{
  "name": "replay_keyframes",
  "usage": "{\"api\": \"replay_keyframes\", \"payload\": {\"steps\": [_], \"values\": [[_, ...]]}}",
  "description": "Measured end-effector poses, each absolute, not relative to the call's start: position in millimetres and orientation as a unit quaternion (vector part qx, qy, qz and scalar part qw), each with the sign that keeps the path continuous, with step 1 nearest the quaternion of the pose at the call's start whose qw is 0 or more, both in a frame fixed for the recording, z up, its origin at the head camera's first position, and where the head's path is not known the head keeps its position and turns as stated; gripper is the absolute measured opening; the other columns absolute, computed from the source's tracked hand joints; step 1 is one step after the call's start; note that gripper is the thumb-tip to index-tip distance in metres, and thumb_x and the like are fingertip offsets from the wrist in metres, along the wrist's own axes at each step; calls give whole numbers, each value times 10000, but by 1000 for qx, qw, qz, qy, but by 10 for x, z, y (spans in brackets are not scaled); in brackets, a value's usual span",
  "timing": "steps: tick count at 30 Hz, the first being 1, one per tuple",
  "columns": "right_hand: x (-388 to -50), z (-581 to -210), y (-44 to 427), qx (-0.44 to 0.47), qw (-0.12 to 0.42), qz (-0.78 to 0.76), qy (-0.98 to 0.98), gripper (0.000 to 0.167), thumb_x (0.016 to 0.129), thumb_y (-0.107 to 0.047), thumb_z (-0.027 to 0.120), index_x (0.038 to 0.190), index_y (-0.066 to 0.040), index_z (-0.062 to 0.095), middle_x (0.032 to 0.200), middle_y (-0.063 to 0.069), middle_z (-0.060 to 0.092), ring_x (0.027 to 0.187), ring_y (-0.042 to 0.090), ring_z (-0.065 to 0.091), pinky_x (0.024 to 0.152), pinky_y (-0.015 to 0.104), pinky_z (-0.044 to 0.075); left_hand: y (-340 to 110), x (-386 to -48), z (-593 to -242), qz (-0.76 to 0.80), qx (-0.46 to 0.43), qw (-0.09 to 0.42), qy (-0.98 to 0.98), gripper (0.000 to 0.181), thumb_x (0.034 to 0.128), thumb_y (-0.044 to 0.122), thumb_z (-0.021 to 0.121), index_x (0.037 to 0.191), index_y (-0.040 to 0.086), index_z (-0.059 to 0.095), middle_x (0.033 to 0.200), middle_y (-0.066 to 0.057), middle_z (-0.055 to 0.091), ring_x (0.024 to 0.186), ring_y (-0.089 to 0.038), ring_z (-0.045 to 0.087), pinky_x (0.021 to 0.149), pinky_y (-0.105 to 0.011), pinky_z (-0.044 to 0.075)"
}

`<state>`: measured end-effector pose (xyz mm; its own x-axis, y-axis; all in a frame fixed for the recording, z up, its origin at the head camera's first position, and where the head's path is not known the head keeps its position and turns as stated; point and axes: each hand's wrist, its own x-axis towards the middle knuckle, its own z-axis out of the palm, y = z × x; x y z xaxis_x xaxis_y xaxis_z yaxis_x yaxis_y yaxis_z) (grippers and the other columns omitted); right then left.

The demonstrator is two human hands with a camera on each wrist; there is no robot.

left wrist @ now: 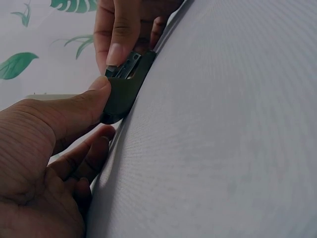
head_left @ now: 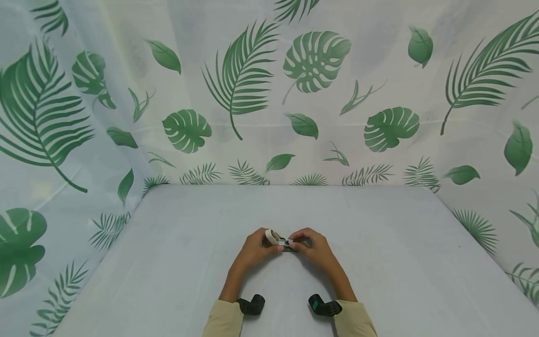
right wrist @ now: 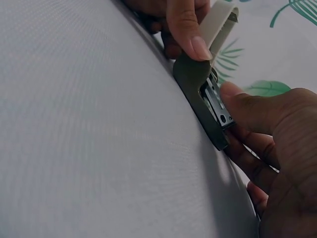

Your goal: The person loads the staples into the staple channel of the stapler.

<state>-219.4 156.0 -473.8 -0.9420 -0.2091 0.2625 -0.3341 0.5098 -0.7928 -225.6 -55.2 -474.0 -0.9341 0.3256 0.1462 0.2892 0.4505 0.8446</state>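
Observation:
A small stapler lies on its base on the white table, its cream top cover (head_left: 270, 237) swung up and back. In the right wrist view the dark green base (right wrist: 190, 82) and the bare metal magazine (right wrist: 214, 104) show. My left hand (head_left: 255, 251) holds the stapler at its hinge end, thumb against the side of the base. My right hand (head_left: 316, 248) pinches the front part, with the thumb on the magazine and the fingers by the base's tip. What lies under the right fingertips is partly hidden.
A white cloth-covered table (head_left: 177, 262) spreads around both hands. Curtains (head_left: 261, 154) printed with green leaves stand at the back and both sides. A black wrist camera (head_left: 251, 305) sits on the left wrist and another camera (head_left: 324, 306) on the right.

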Motion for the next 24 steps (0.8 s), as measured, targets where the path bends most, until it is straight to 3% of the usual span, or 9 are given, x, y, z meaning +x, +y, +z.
{"api": "replay_keyframes", "payload": {"steps": [6, 14, 24], "values": [[-2194, -4757, 1558, 168, 78, 470, -863, 158, 824, -102, 776, 969, -122, 718, 977, -1, 697, 953, 206, 655, 885, 368, 501, -556, -2267, -4769, 489, 188, 6, 852, 355, 860, 269, 762, 1128, 75, 634, 1056, -57, 670, 942, -141, 618, 848, -312, 509], [-2207, -4806, 1541, 188, 117, 455, -863, 187, 785, -87, 803, 953, -121, 729, 964, 5, 690, 917, 193, 665, 865, 351, 519, -555, -2253, -4742, 488, 181, 14, 854, 355, 865, 253, 758, 1135, 61, 631, 1068, -81, 670, 962, -183, 621, 852, -325, 503], [-2203, -4817, 1577, 236, 124, 444, -855, 285, 782, -73, 802, 1046, -80, 694, 1026, 42, 684, 947, 217, 667, 875, 369, 530, -549, -2236, -4727, 486, 186, 9, 854, 340, 857, 248, 765, 1116, 64, 643, 1048, -78, 667, 941, -178, 615, 850, -322, 499]]}}
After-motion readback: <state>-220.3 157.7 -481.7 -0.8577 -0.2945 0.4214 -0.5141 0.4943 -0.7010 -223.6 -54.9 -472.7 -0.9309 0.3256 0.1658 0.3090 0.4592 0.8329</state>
